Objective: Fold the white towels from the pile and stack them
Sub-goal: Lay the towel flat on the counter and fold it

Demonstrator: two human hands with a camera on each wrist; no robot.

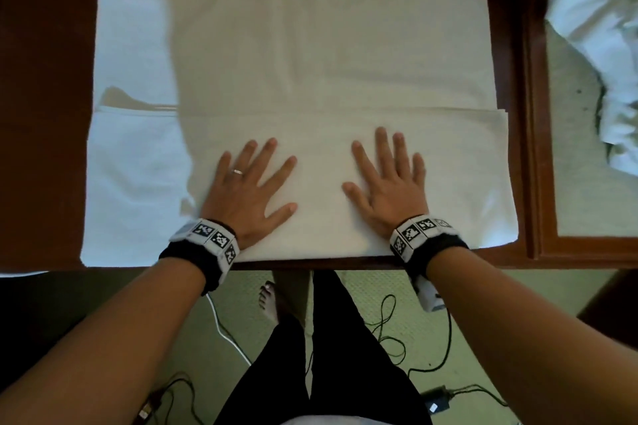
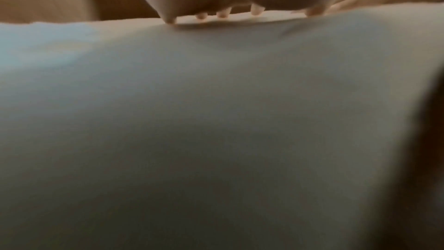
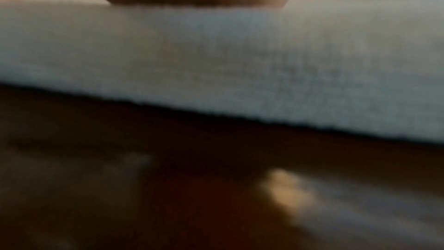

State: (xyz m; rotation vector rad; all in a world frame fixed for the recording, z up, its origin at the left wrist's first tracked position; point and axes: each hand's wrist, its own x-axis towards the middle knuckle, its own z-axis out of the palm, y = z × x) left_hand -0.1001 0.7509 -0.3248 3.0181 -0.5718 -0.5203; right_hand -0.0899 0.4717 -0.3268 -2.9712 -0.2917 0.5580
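A large white towel [image 1: 293,55] lies spread across the dark wooden table [image 1: 41,79]. Its near part is folded over into a band [image 1: 466,176] along the table's front edge. My left hand [image 1: 250,183] lies flat on that band left of centre, fingers spread and straight. My right hand [image 1: 388,179] presses flat on the band right of centre, also with spread fingers. In the left wrist view the fingertips [image 2: 222,14] touch the towel [image 2: 216,111]. The right wrist view shows the towel's folded edge [image 3: 240,60] close up and blurred.
A crumpled pile of white towels [image 1: 600,45] lies at the far right beyond the table's raised wooden rim [image 1: 538,134]. Below the table edge are my legs, a bare foot [image 1: 269,297] and several cables [image 1: 390,331] on the green floor.
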